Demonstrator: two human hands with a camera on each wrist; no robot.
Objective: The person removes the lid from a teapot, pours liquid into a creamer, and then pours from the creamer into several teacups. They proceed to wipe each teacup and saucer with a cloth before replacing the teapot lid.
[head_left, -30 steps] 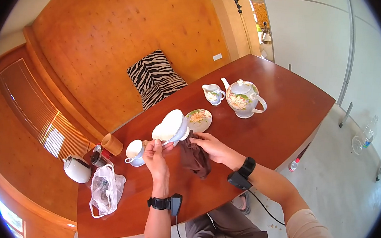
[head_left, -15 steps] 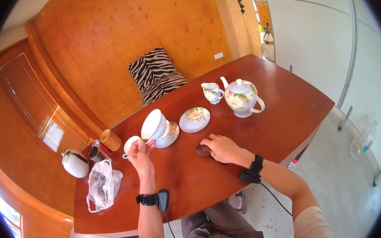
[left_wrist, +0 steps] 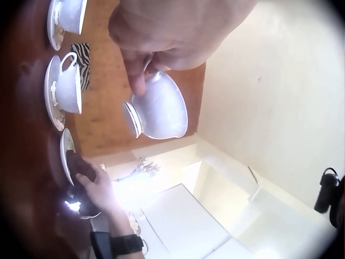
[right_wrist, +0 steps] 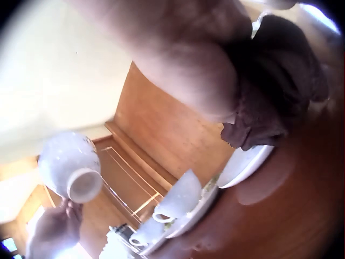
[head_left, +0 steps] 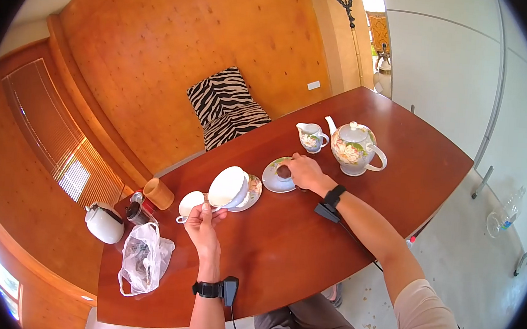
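My left hand (head_left: 204, 228) pinches a white teacup (head_left: 228, 186) by its handle, up off the table and tilted. In the left wrist view this teacup (left_wrist: 161, 108) shows its pale outside and foot. My right hand (head_left: 309, 173) grips a bunched brown cloth (right_wrist: 280, 81) over a flower-patterned saucer (head_left: 276, 183). Another saucer (head_left: 253, 194) is partly hidden behind the raised cup; a teacup (left_wrist: 67, 96) stands on it in the left wrist view. Farther left on the table is one more teacup (head_left: 190, 204).
A flowered teapot (head_left: 352, 152) and a creamer jug (head_left: 310, 138) stand beyond my right hand. At the table's left end are a white plastic bag (head_left: 144, 260), a white kettle (head_left: 104, 223), a dark-lidded jar (head_left: 138, 213) and a wooden cylinder (head_left: 159, 193).
My right hand has carried the cloth away from the held cup, down toward the table, then forward to the saucer. My left hand keeps the cup, shifted left and then slightly back right.
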